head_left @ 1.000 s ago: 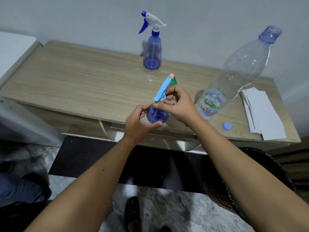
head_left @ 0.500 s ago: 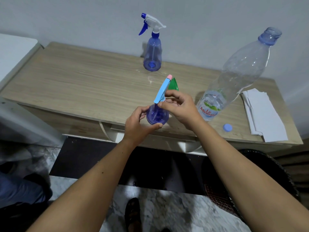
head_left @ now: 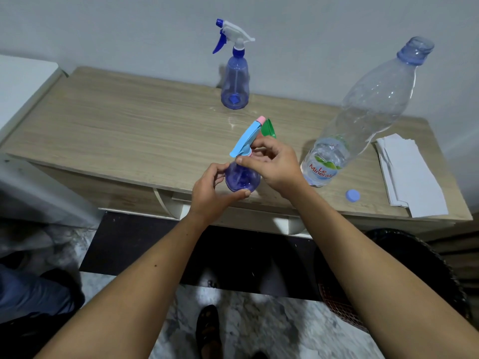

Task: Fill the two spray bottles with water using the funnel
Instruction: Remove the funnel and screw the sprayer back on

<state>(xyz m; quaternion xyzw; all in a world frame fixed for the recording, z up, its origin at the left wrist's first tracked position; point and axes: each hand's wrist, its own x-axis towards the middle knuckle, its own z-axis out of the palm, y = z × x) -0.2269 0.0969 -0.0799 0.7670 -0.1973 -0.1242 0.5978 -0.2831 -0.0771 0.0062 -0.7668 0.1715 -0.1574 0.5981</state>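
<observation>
Left hand: the left hand (head_left: 211, 193) is wrapping its fingers and thumb around the round body of the small spray bottle (head_left: 242, 177), just as it was a moment ago.
Right hand: the right hand (head_left: 274, 161) is pinching the pink collar at the neck of that bottle, under the light blue sprayer top (head_left: 245, 141). Its fingers are sitting a little lower and more to the side than before.
Small spray bottle: it is staying near the front edge of the counter (head_left: 129, 130), about in the middle. The sprayer top is leaning toward the back.
Funnel: the green funnel (head_left: 268, 128) is peeking out just behind the sprayer top. More of it is showing now than before.
Second spray bottle: the tall one (head_left: 234, 84) is standing upright by the back edge, untouched.
Water bottle: the big water bottle (head_left: 363, 117) is standing open near the right side, with its blue cap (head_left: 352, 196) lying by the front edge, beside the white papers (head_left: 407, 174).
</observation>
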